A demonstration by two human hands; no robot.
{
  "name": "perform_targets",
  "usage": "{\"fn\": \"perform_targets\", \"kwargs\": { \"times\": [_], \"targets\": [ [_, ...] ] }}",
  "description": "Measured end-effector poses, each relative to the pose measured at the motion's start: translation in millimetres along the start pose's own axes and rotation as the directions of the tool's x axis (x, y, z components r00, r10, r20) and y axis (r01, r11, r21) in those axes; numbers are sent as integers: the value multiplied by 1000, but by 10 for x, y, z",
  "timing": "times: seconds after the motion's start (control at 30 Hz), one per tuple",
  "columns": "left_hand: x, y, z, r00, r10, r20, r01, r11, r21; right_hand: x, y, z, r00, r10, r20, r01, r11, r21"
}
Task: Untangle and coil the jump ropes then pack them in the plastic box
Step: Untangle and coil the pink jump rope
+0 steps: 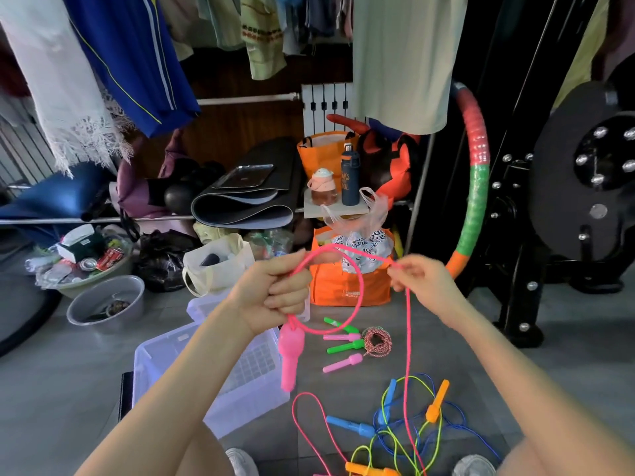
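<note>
Overhead, clothes (130, 63); underfoot, grey floor (488, 365), jump ropes (348, 426)

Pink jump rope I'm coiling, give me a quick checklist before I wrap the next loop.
1. Left hand grips the loop of the pink rope: ok.
2. Right hand pinches the free length: ok.
3. Pink handle hangs free under the left hand: ok.
4. Free length clear of the tangled ropes on the floor: cannot tell, it runs down across them.
5. Plastic box open: ok.
</note>
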State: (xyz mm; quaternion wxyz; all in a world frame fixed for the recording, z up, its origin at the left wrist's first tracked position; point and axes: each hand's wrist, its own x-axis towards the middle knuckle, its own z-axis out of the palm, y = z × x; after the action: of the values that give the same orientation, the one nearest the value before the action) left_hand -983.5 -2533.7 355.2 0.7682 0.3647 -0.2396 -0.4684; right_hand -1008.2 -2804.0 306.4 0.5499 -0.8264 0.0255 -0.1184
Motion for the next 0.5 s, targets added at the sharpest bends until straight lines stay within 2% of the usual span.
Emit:
{"fn": "perform_targets", "kwargs": {
  "times": [0.07, 0.13, 0.2, 0.23, 0.3, 0.37, 0.43, 0.47, 0.5],
  "targets": [
    [-16, 53, -86, 995, 31, 99, -15, 987, -162, -163, 259, 92, 972, 199, 121, -213, 970, 116],
    [-63, 98, -144, 993, 97, 62, -83, 978, -192, -311, 524, 168, 929, 325, 180, -355, 919, 172],
    [-86, 113, -143, 990, 124, -59, -133, 975, -179, -394, 696, 217, 914, 373, 161, -402, 889, 221],
    [-102, 110, -144, 976, 128, -177, -152, 980, -131, -413, 731, 241, 917, 379, 125, -399, 884, 245],
    [-125, 99, -153, 900, 197, -388, -193, 980, 49, -380, 687, 279, 936, 351, -4, -336, 899, 283],
    [-129, 87, -169, 842, 244, -480, -183, 968, 171, -313, 498, 298, 956, 217, -200, -176, 963, 202],
    [-147, 84, -196, 822, 250, -513, -158, 963, 217, -258, 233, 296, 911, -45, -409, 10, 996, -87],
    [-159, 80, -202, 817, 250, -520, -149, 962, 228, -256, 91, 296, 861, -197, -469, 74, 961, -267],
    [-170, 75, -214, 816, 250, -522, -144, 961, 235, -266, -44, 303, 815, -347, -464, 121, 885, -449]
  ]
}}
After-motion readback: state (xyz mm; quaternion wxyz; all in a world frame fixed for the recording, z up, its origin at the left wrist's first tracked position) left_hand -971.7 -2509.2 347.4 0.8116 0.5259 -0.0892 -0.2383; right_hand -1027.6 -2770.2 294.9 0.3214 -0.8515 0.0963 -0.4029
